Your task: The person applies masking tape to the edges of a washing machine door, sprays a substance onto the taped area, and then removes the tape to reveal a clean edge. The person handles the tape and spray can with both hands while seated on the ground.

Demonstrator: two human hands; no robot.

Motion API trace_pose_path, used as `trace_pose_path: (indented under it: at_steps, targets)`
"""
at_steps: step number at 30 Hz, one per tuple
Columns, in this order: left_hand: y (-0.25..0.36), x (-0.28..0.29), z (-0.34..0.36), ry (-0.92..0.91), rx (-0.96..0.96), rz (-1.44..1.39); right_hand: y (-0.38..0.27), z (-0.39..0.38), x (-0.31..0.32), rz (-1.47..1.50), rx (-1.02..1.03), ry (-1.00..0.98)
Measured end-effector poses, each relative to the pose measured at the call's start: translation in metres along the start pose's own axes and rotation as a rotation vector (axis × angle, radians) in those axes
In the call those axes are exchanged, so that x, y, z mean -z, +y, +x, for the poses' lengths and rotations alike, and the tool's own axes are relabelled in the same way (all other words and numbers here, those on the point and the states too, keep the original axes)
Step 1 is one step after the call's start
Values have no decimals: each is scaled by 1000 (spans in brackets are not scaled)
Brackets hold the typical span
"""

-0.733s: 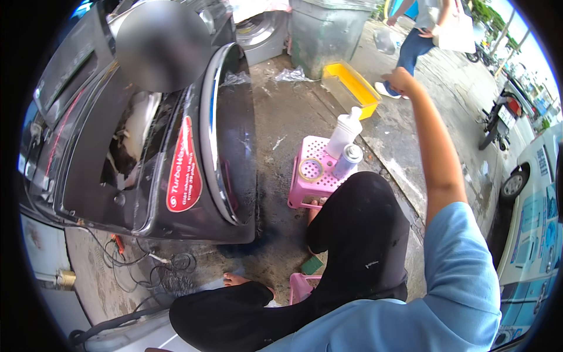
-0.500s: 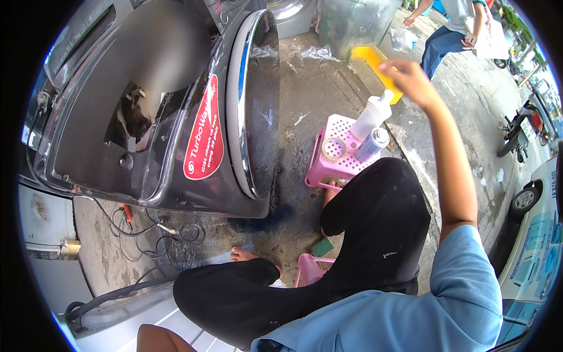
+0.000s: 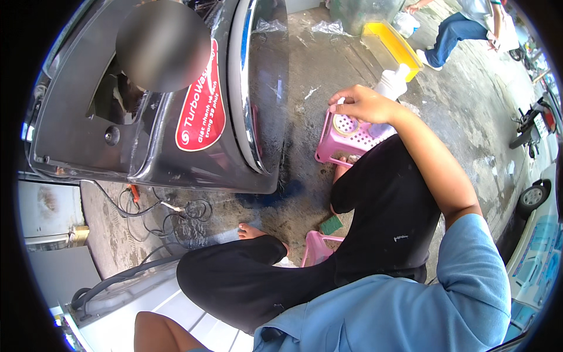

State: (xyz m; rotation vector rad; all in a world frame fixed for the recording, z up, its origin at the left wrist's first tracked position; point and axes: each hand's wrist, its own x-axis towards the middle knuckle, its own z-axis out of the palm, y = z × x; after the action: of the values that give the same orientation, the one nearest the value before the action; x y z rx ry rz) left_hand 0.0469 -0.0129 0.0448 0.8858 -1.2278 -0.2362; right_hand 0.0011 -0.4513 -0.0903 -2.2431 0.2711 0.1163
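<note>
My right hand [image 3: 366,104] is over the far left part of a pink plastic stool [image 3: 328,146]. Its fingers are bent toward the thumb, with a small pale bit at the tips that I cannot make out. Just below the fingertips, a roll of tape [image 3: 346,124] lies on the stool top. Beside it stand a white bottle [image 3: 392,85] and a spray can, now mostly behind my wrist. To the left is a dark grey washing machine [image 3: 223,170] with a red sticker [image 3: 199,108]. Only my left arm [image 3: 161,334] shows at the lower edge; the left hand is out of view.
A yellow bin [image 3: 404,50] lies beyond the stool. Black cables [image 3: 149,217] coil on the wet floor, and a green scouring pad [image 3: 331,224] sits near a second pink stool [image 3: 316,249]. Another person [image 3: 457,38] is at the far right, with a motorbike [image 3: 533,126] and a van [image 3: 542,234].
My right hand has come down and left, from the air near the yellow bin to the tape roll on the stool. The view has shifted, and the other person has moved.
</note>
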Motion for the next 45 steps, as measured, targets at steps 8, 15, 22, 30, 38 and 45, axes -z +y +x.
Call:
trace_pose_path:
  at_steps: [8, 15, 22, 30, 38, 45]
  targets:
    - [5, 2, -1, 13, -57, 5, -1, -8, 0, 42, -49, -99]
    - [8, 1, 1, 8, -78, 4, 1, -8, 9, 87, -76, -91]
    - [11, -2, -1, 15, -95, 16, -13, -5, 5, 46, -53, -79]
    - [23, -6, -3, 125, -203, 17, -8, -8, 8, 133, 10, -59]
    - [-8, 3, 11, 743, -392, 670, -133, -18, -19, 117, 620, 520]
    - [-47, 18, 21, 654, -322, 721, -189, 25, -54, 35, 1164, 742]
